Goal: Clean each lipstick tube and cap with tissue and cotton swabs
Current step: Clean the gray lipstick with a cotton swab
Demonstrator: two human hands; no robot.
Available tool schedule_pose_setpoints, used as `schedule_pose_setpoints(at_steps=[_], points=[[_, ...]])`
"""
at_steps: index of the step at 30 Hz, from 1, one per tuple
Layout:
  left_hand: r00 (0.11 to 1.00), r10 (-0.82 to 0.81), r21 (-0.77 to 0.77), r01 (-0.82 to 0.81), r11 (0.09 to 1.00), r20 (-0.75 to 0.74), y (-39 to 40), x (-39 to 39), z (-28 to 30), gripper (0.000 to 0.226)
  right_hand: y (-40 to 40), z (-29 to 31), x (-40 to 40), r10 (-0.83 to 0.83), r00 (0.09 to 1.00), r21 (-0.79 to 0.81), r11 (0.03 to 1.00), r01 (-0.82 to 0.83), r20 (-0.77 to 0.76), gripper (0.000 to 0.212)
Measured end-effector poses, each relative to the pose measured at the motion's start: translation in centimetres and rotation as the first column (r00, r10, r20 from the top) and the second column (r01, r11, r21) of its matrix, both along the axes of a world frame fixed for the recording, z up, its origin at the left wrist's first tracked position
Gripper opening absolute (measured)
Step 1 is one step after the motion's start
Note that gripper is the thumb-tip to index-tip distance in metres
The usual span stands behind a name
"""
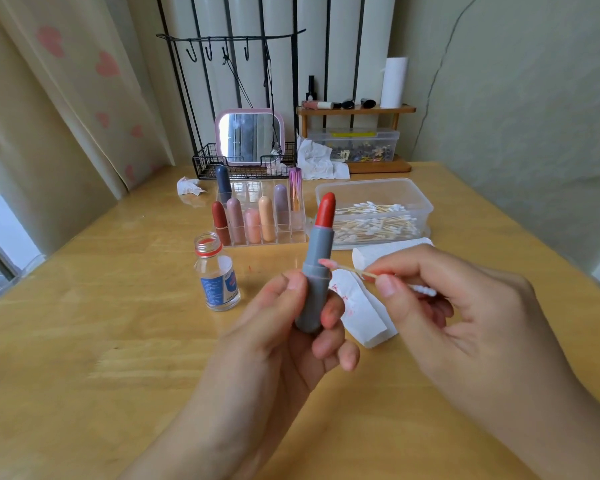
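A person's left hand (284, 327) holds a grey lipstick tube (315, 282) upright above the wooden worktop (118, 323), the red bullet (325, 211) wound out and uncapped, while the right hand (440, 306) brings a cotton swab (347, 269) to the tube's collar — the swab's tip, already tinted pink, sits at the ledge where the narrower inner sleeve meets the wider base.

The step in hand looks like cleaning residue from that ledge. Done well, it calls for a light touch: the tip run round the groove as the left hand turns the tube, kept below the bullet so the soft red stick is not nicked or smeared. The stained tip will likely spread colour rather than lift it; the white end, visible behind the right fingers, looks clean.

The left grip is closed round the tube's lower half, thumb on the near side and fingers wrapped behind, leaving the collar exposed. The right grip is a narrow pinch — thumb and forefinger on the wooden stick near its middle, the other fingers loosely curled.

Beneath the hands lies a folded tissue (361, 306) marked with red. Near it stand an open bottle (219, 275), a clear organiser (257, 216) of capped lipsticks and a tub of swabs (374, 209).
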State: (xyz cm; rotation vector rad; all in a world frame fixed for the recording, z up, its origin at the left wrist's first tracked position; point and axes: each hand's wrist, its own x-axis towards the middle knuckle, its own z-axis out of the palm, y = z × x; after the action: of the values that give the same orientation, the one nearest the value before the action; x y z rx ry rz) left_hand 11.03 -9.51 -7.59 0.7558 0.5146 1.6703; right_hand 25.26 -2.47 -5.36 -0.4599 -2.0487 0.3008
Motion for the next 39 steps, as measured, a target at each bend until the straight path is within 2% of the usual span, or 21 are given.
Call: schedule_pose_setpoints(at_steps=[7,10,13,19,24,29,34,39], points=[[0.996,-0.002,-0.021,0.001,1.000,-0.088,0.0,0.2,-0.4,0.022,0.2,0.0,0.1,-0.056,0.997,-0.015,0.998,0.055,-0.051,0.017],[0.994,-0.010,-0.018,0.008,1.000,-0.113,0.0,0.1,-0.7,0.023,0.1,0.0,0.0,-0.028,0.999,-0.021,0.999,0.027,-0.044,0.016],[0.995,-0.015,-0.008,0.014,1.000,-0.095,0.1,0.2,-0.8,0.023,0.0,0.0,0.1,0.012,1.000,-0.024,1.000,-0.013,-0.028,0.016],[0.992,-0.104,0.048,0.107,0.993,-0.067,0.2,0.1,-1.0,0.027,0.4,0.1,0.3,-0.033,0.997,-0.072,0.997,0.027,-0.077,0.014],[0.986,-0.155,0.059,0.159,0.986,-0.059,0.4,-0.1,-1.2,0.032,0.0,0.3,0.3,0.028,0.999,-0.055,0.998,-0.030,-0.026,0.016],[0.980,-0.192,0.052,0.195,0.979,-0.059,0.3,0.0,-1.3,0.033,0.3,0.3,0.5,-0.006,0.997,-0.124,0.992,-0.003,-0.079,0.011],[0.971,-0.241,0.050,0.241,0.969,-0.006,0.2,0.0,-1.0,0.036,0.1,0.3,0.5,0.049,0.998,-0.094,0.994,-0.052,-0.031,0.016],[0.940,-0.316,0.075,0.308,0.948,0.128,0.1,-0.4,-0.8,0.027,0.1,0.2,0.4,0.039,0.999,-0.070,0.997,-0.040,-0.017,0.017]])
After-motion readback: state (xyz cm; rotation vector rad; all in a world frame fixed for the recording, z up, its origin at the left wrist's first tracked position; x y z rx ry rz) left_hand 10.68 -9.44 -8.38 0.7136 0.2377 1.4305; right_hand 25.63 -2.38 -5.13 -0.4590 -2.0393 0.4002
